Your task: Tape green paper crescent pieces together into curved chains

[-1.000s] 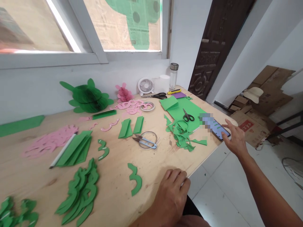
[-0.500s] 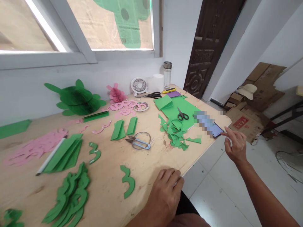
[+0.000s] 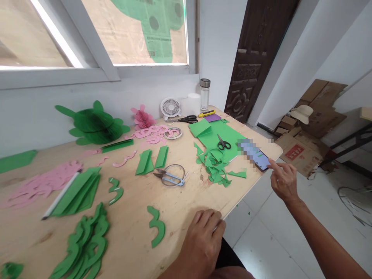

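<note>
My right hand (image 3: 285, 179) reaches to a phone (image 3: 260, 158) at the table's right edge. Its index fingertip is on the lower end of the lit screen, the other fingers loosely bent, nothing held. At the front edge my left hand (image 3: 203, 234) rests on the tabletop with no object in it, fingers lightly curved. To its left lies a wavy green paper cutout (image 3: 157, 226). Beyond it are blue-handled thread snips (image 3: 171, 178) over a roll of tape (image 3: 181, 170). Beside the phone, small black scissors (image 3: 223, 143) lie on a green sheet (image 3: 207, 141) near green paper scraps (image 3: 216, 166).
Piled green cutouts (image 3: 84, 246), folded green paper (image 3: 77, 193) with a pen, and pink cutouts (image 3: 43, 182) cover the left side. Along the wall stand a green honeycomb paper decoration (image 3: 94, 124), a small white fan (image 3: 170, 107) and a glass bottle (image 3: 205, 95). Cardboard (image 3: 305, 147) lies on the floor.
My right hand has moved slightly left, its index finger now on the phone's screen rather than at its edge. My left hand has stayed in place. The view has tilted up a little.
</note>
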A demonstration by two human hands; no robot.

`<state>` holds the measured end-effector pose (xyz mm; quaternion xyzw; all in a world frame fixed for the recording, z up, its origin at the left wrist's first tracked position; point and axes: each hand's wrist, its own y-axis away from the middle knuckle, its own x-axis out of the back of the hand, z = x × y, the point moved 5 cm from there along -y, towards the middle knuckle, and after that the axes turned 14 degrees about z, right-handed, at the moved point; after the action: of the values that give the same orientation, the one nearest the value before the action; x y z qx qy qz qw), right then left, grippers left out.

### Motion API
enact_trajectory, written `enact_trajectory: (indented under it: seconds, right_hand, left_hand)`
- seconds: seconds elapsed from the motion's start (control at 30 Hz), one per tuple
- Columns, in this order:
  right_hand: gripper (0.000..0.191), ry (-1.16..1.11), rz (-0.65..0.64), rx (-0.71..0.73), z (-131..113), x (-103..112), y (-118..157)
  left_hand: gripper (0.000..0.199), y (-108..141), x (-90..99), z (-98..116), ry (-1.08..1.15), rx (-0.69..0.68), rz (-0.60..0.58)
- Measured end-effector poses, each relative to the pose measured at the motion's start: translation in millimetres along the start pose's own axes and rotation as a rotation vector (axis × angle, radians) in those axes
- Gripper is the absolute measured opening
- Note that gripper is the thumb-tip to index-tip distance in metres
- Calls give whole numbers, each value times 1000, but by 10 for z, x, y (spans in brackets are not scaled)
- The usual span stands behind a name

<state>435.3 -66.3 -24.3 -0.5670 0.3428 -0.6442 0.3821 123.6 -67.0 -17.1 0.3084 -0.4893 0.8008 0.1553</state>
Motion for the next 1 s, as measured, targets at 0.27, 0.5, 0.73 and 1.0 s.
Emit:
enact_trajectory:
  seconds: [0.27,0.5,0.73,1.0]
  right_hand:
    - [62,12,-25,0,-11,-10,66]
    - [58,-33,-62,33,19,-26,140]
    - [59,-95,-21,-33,14,-23,146]
    - [57,-105,-42,-34,16,-19,153]
  left_hand:
    - [24,5,-7,-8,-25,-34,51]
    - [26,7,-10,-21,-17,-60,54]
    - [25,14,-26,-33,-54,-100,94]
    - [26,27,-35,-40,-55,-108,84]
